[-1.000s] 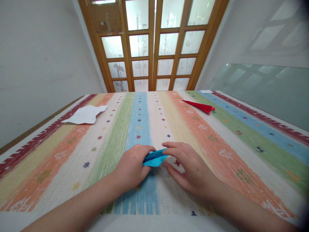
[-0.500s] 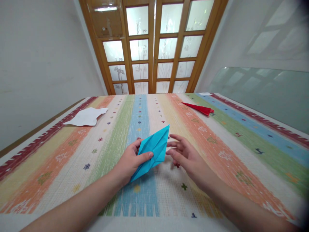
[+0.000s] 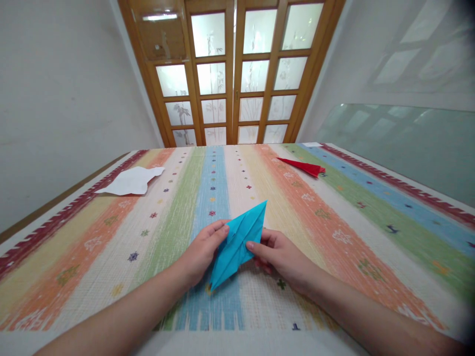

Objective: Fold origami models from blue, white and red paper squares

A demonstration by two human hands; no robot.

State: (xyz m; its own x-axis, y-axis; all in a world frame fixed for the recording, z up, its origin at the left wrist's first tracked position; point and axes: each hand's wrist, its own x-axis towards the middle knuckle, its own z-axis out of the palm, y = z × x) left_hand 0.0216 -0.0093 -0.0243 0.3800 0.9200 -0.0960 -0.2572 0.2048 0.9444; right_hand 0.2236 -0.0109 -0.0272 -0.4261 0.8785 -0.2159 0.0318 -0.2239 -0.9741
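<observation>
Both hands hold one folded blue paper shape (image 3: 239, 243) just above the striped worktop (image 3: 334, 217), in front of the person's body. The left hand (image 3: 202, 249) pinches the shape's left edge, fingers curled behind it and the thumb lying along the front near the upper flap; the right hand (image 3: 280, 254) grips the opposite edge, its thumb pressed on the front face about midway down and the other fingers tucked underneath. The paper is a long diamond with a crease running down its length, one tip pointing up and away towards the far side, the other down towards the person. It is tilted with its face towards the camera, probably so that the creases can be seen while each hand steadies a side. Two other pieces lie well apart from the hands, out of the way: a white sheet (image 3: 130, 180) with an uneven outline near the far left border of the worktop, and a narrow red folded piece (image 3: 302, 166) towards the far right. Behind the worktop stands a wooden door (image 3: 233, 74) with frosted panes.
</observation>
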